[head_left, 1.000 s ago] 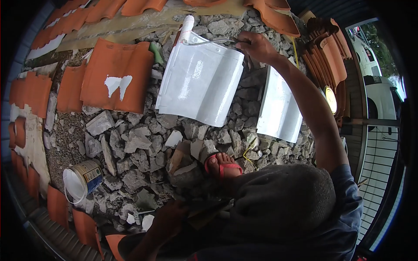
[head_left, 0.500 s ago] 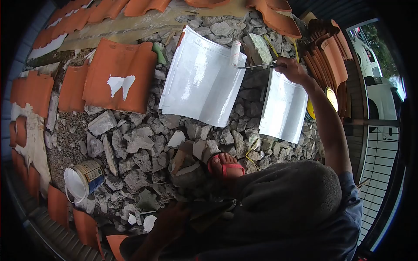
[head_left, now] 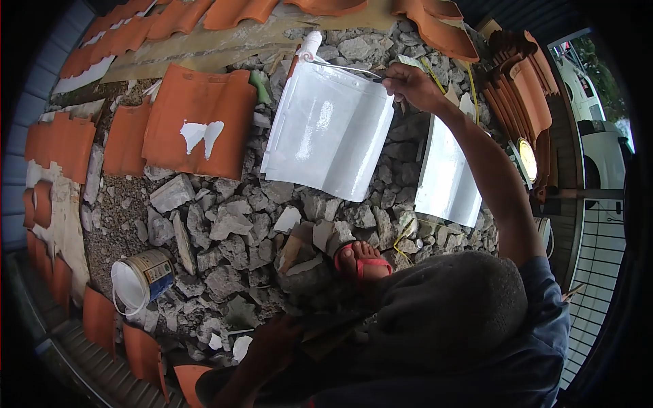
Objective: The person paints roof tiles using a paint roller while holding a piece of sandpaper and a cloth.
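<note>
My right hand (head_left: 407,85) is closed round the handle of a paint roller (head_left: 311,45), reaching in from the right. The roller head lies at the upper left corner of a wavy tile (head_left: 323,129) coated in glossy white. A second white tile (head_left: 449,173) lies to its right, partly behind my forearm. To the left sits an orange tile (head_left: 197,115) with a white patch. Low in the view, my left hand (head_left: 275,340) is in deep shadow beside a dark object; its fingers cannot be made out.
Broken grey rubble (head_left: 231,224) surrounds a foot in a red sandal (head_left: 364,262). A paint-stained bucket (head_left: 143,279) leans at the lower left. Stacked orange tiles (head_left: 520,88) and a round lid (head_left: 526,160) are at the right. Grey fabric (head_left: 449,306) fills the lower middle.
The roller went from the white tile's upper left corner to its right edge, then back to the upper left, with my right hand holding it. My left hand stays low.
</note>
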Demonstrator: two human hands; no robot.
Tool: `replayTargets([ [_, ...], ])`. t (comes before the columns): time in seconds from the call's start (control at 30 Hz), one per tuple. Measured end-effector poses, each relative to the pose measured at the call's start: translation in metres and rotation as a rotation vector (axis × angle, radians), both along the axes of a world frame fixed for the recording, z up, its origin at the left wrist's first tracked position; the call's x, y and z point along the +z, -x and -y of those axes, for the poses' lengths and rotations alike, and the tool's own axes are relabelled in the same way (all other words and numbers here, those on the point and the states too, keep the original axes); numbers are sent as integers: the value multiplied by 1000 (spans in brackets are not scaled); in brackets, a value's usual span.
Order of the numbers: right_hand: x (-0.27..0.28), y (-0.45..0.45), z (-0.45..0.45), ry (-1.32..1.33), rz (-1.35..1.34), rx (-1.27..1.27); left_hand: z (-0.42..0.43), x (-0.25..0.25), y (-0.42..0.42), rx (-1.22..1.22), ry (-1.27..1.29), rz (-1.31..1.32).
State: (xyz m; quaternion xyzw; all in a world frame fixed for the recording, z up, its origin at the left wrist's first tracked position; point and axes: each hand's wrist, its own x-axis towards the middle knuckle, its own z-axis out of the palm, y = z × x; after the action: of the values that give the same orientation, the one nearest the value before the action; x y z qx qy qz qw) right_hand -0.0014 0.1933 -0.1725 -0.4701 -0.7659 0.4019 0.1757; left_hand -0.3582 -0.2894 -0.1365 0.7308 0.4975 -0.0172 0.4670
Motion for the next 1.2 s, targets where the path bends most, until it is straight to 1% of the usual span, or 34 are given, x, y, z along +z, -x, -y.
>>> replayTargets([
  [0.07,3,7,10,72,-155,-44,1,-2,-1,1,3,8],
  [0.1,4,13,15,70,-152,-47,3,-5,-1,-6,9,14],
  [0.17,5,25,22,132,-265,-95,2,-7,-4,-19,16,26],
  [0.27,4,37,24,128,-234,-104,-3,-6,-4,-67,27,12],
  [0.33,-3,35,23,120,-229,-101,-8,0,-5,-46,13,61],
  [0.43,-9,29,25,118,-213,-82,-8,4,-4,-15,50,41],
  [0.6,-8,-18,46,258,-129,-151,2,-3,0,-29,17,7],
  [0.67,-7,-25,51,259,-120,-164,3,-4,-3,-30,25,-4],
  [0.73,-2,-15,54,266,-112,-171,4,-9,-3,-89,72,9],
  [0.77,0,-8,55,195,-120,-161,4,-10,-5,-79,79,9],
  [0.8,6,1,57,122,-128,-154,4,-11,-6,-67,34,35],
  [0.87,16,28,71,97,-177,-189,2,-10,-6,-48,-16,62],
  [0.93,22,51,88,193,-442,-214,1,-8,-6,-60,-15,25],
  [0.97,27,61,97,255,-495,-174,1,-7,-6,-51,-17,28],
  [1.0,25,71,103,256,-491,-165,1,-6,-6,-44,-26,27],
  [1.07,17,90,113,518,-782,-232,4,-4,-6,-37,-35,25],
  [1.13,11,107,117,622,-847,-235,6,-1,-7,-43,-20,22],
  [1.2,-3,120,113,722,-866,-317,6,3,-7,-40,-8,18],
])
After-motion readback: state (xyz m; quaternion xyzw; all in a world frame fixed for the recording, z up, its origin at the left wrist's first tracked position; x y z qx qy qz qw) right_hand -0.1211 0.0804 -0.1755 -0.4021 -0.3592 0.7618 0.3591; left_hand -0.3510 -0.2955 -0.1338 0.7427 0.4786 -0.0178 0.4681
